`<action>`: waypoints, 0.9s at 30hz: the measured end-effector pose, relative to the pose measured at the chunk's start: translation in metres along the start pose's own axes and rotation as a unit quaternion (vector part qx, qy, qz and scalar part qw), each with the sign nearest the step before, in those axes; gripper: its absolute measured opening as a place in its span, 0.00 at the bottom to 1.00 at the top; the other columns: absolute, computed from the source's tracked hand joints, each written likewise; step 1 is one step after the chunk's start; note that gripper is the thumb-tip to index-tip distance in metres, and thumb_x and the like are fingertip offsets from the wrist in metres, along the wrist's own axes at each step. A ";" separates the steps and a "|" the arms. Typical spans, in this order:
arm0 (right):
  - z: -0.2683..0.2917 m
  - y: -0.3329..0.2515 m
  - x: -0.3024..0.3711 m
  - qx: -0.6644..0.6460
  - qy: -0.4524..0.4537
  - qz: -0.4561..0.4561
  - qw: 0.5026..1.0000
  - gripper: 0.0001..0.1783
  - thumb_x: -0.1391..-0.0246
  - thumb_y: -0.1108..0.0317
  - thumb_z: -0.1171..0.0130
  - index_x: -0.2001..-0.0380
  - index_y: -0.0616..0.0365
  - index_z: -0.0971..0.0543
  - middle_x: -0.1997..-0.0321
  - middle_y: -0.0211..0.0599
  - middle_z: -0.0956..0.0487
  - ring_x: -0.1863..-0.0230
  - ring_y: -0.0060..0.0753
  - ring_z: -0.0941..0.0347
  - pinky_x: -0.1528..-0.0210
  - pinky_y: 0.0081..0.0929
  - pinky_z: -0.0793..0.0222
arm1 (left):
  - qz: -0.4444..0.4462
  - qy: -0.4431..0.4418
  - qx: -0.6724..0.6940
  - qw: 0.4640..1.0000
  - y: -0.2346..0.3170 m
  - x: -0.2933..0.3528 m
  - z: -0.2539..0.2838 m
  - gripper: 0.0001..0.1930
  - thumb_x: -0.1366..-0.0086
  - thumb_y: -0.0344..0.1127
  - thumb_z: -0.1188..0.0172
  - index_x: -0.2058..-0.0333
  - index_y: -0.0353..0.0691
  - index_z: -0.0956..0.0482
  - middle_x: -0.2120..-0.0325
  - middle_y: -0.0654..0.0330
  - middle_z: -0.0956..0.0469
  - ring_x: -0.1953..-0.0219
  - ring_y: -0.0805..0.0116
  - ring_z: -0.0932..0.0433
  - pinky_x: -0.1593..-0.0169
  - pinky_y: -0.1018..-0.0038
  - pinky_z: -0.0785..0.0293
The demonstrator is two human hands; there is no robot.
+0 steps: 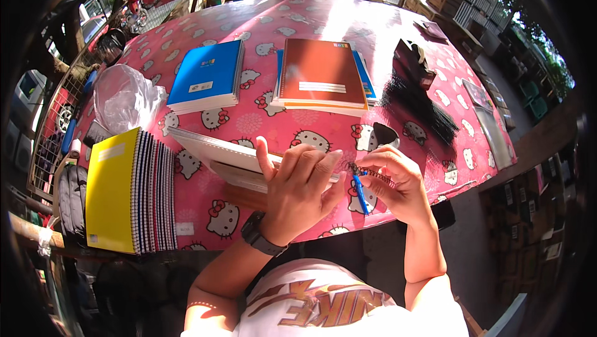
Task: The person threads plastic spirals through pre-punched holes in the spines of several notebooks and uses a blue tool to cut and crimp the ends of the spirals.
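Observation:
My left hand (301, 181), with a dark watch at the wrist, grips the right end of a white paper block (227, 153). The block is tilted, with a row of small holes along its upper edge. Just right of it, my right hand (396, 184) pinches a dark spiral binding coil (380, 176) between thumb and fingers; part of the coil is hidden by the hand. A slim tool with blue handles (360, 195) lies below the coil, close to the block's right end; its dark tip is partly hidden.
A yellow-covered stack of spiral notebooks (112, 194) stands at left. Farther back are blue notebooks (205, 75), a brown-covered stack (320, 69), a clear plastic bag (124, 97) and a pile of black coils (423, 110). The pink patterned tablecloth's front edge (435, 200) runs near my hands.

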State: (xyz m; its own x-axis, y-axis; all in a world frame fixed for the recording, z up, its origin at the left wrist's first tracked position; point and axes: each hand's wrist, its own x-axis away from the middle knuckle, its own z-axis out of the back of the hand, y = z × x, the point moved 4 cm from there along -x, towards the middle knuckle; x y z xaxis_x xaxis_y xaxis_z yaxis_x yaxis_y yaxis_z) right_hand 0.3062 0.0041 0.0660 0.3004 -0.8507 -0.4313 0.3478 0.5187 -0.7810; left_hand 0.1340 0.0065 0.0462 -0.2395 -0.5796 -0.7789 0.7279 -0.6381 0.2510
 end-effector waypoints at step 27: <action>-0.003 -0.021 -0.018 0.019 -0.170 0.096 0.981 0.14 0.51 0.81 0.41 0.60 0.56 0.21 0.67 0.35 0.26 0.66 0.35 0.26 0.66 0.29 0.30 | -0.048 -0.019 0.202 0.978 -0.023 0.001 0.038 0.12 0.50 0.24 0.34 0.66 0.48 0.20 0.67 0.68 0.18 0.63 0.69 0.20 0.47 0.62 0.32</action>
State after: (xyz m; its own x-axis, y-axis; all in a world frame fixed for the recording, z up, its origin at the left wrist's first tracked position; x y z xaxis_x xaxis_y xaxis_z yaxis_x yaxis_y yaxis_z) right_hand 0.2910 0.0087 0.0892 0.6399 -0.6629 -0.3888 0.2872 0.6756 -0.6791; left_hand 0.0925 0.0012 0.0616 -0.3240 -0.5206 -0.7899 0.3903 -0.8342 0.3897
